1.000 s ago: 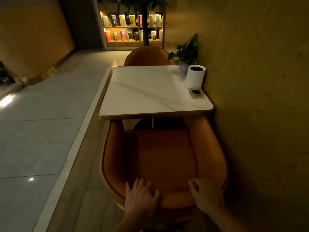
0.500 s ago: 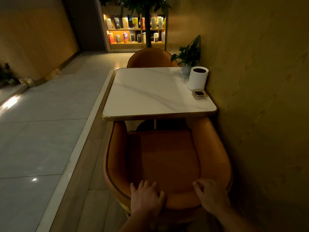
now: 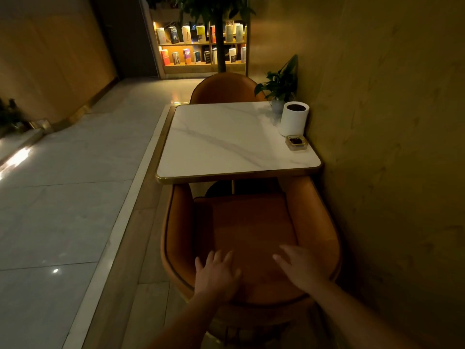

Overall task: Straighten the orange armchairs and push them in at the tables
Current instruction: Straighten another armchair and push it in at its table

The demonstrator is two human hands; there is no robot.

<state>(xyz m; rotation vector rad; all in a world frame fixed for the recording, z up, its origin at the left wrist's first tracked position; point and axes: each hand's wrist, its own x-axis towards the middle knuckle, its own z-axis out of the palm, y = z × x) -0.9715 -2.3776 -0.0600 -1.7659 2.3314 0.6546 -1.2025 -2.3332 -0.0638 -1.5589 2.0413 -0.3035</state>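
The near orange armchair (image 3: 249,222) faces the white marble table (image 3: 226,137), its armrest tips tucked just under the table's gold front edge. My left hand (image 3: 216,274) lies flat on the top of the chair's backrest, fingers spread. My right hand (image 3: 299,268) lies over the backrest further right, fingers also apart and pointing at the seat. Neither hand is curled around the rim. A second orange armchair (image 3: 224,88) stands at the table's far side; only its back shows.
A yellow wall (image 3: 390,147) runs close along the right of table and chair. On the table's right side stand a white cylinder (image 3: 294,118), a small glass ashtray (image 3: 296,142) and a potted plant (image 3: 280,84). A pale floor border (image 3: 125,210) runs left; a lit bookshelf (image 3: 201,46) stands behind.
Both hands have opened out and reached a little further forward over the backrest, and more of my forearms shows. The chair stays tucked at the table edge.
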